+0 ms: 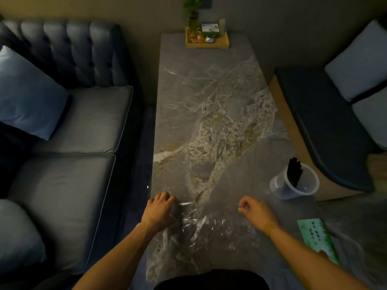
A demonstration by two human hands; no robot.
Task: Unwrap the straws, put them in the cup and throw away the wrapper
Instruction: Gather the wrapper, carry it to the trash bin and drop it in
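A clear plastic wrapper (206, 226) lies crumpled and spread on the near part of the marble table (209, 97). My left hand (160, 210) grips the wrapper's left end, fingers curled over it. My right hand (254, 213) hovers at the wrapper's right side with fingers loosely curled; I cannot tell whether it pinches the film. A clear plastic cup (297, 181) stands near the table's right edge, with several black straws (294, 171) leaning inside it.
A green printed card (316, 237) lies on the table at the near right. A wooden tray (207, 38) with a plant and small items sits at the far end. A dark sofa (69, 132) runs along the left, a bench (326, 126) with cushions along the right.
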